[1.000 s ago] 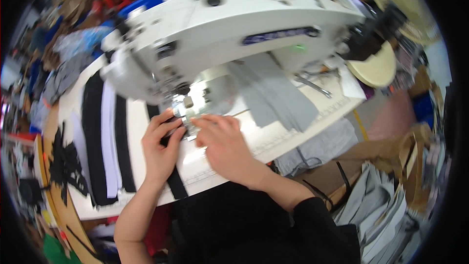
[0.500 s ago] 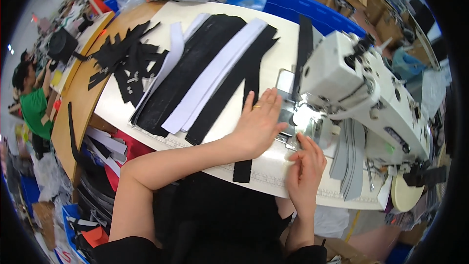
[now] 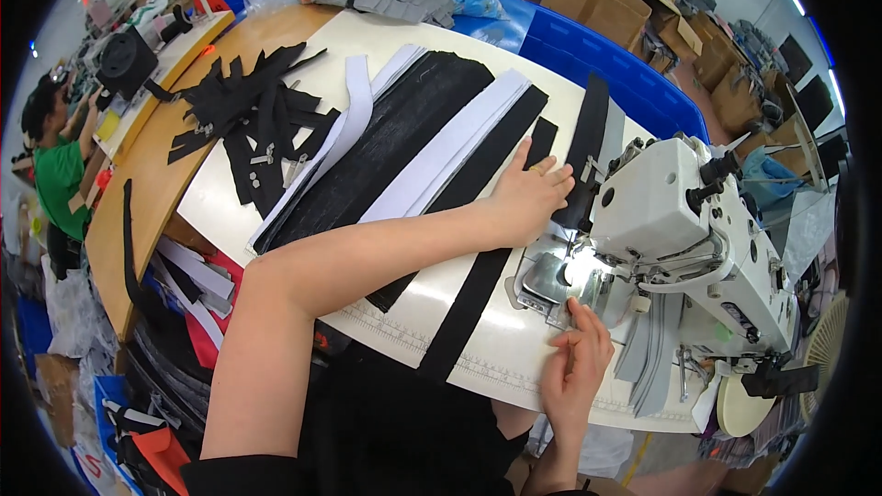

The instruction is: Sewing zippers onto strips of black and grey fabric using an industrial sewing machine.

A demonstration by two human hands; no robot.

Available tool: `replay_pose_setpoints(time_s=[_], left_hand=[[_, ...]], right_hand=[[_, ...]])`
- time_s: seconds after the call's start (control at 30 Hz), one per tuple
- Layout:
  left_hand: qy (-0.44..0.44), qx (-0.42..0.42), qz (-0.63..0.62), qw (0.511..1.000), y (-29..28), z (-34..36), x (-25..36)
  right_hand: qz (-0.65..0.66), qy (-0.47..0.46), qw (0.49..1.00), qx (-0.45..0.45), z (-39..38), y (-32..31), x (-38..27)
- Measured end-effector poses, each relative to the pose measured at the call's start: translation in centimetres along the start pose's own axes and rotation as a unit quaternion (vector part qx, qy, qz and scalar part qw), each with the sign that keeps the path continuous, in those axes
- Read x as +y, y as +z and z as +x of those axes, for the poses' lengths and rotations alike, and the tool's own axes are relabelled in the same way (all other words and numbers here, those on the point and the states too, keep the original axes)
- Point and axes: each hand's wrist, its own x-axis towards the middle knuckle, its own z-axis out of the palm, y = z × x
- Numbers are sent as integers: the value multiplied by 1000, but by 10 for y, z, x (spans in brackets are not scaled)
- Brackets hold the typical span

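My left hand lies palm down with its fingers spread, left of the white sewing machine. Under it runs a long black fabric strip, showing beyond the fingers and again below the wrist down to the table's front edge. My right hand rests before the machine's lit metal plate. Its index finger is stretched toward the plate's edge and the other fingers are loosely bent, with nothing visible in them. Another black strip lies behind the machine head.
Black and white strip stacks cover the table's left half. A tangled black strip pile with small metal parts lies beyond them. Grey strips sit right of my right hand. A blue bin stands behind; a person in green works far left.
The view has shifted. My left hand has moved farther from me along the table, and its fingers have spread. The black strip under it now lies at more of a slant. My right hand stays near the plate.
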Motion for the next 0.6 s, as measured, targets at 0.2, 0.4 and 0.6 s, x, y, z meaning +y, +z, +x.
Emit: replay_pose_setpoints(time_s=[0.2,0.4,0.6], left_hand=[[-57,55,13,997,0,-8,-11],[-39,124,36,991,7,12,-11],[-120,100,-145,977,7,46,-14]], right_hand=[[-9,0,1000,6,3,2,-2],[-20,-4,1000,11,2,2,-3],[2,-63,990,128,-6,-4,4]])
